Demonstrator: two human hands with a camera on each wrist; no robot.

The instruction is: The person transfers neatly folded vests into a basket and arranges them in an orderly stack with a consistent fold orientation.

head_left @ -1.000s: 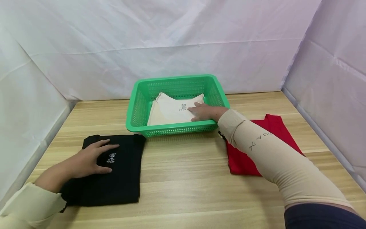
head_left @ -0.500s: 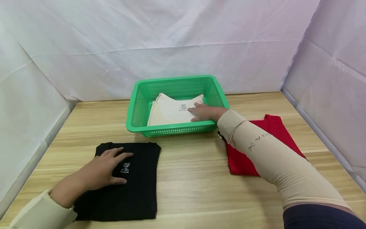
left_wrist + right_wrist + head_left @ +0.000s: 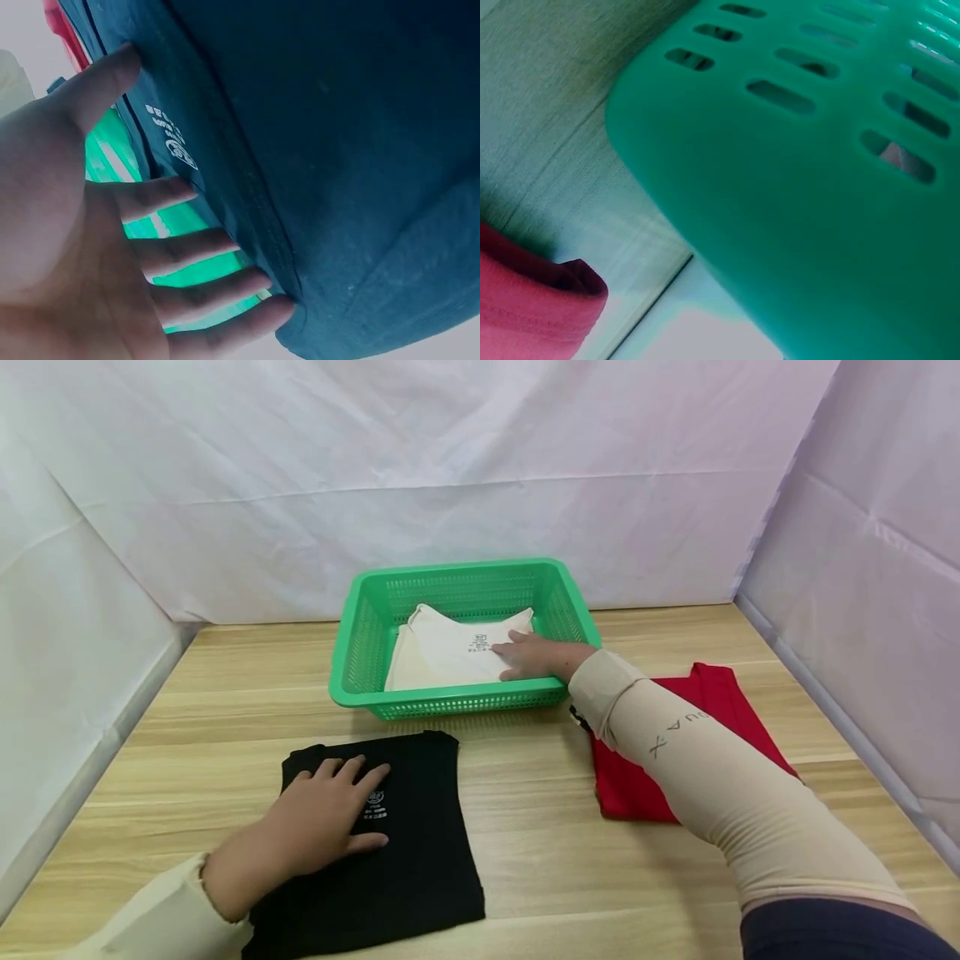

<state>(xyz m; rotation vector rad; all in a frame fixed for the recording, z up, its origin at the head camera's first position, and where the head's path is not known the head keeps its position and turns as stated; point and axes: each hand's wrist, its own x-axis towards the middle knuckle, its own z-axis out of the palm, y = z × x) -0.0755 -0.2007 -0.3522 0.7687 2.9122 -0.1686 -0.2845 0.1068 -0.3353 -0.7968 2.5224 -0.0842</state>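
Observation:
A folded black T-shirt [image 3: 423,843] with a small white print lies at the front left. My left hand [image 3: 318,818] rests on it with fingers spread. The left wrist view shows the palm [image 3: 52,225] and fingertips against the dark cloth. In the green basket [image 3: 465,696], a folded cream T-shirt [image 3: 438,652] lies with its dark print upward. My right hand [image 3: 534,657] reaches over the basket's near right rim, its straight fingers resting on the cream cloth. In the right wrist view, the basket wall [image 3: 765,202] hides most of that hand.
A folded red T-shirt [image 3: 637,789] lies at the right, partly hidden under my right forearm; its edge [image 3: 540,307] shows in the right wrist view. The wooden table [image 3: 540,877] is bounded by a white cloth backdrop [image 3: 450,518] behind and cloth walls at both sides.
The black T-shirt has slid right and towards me under my left hand, turning slightly. My right hand has stayed in the basket on the cream T-shirt.

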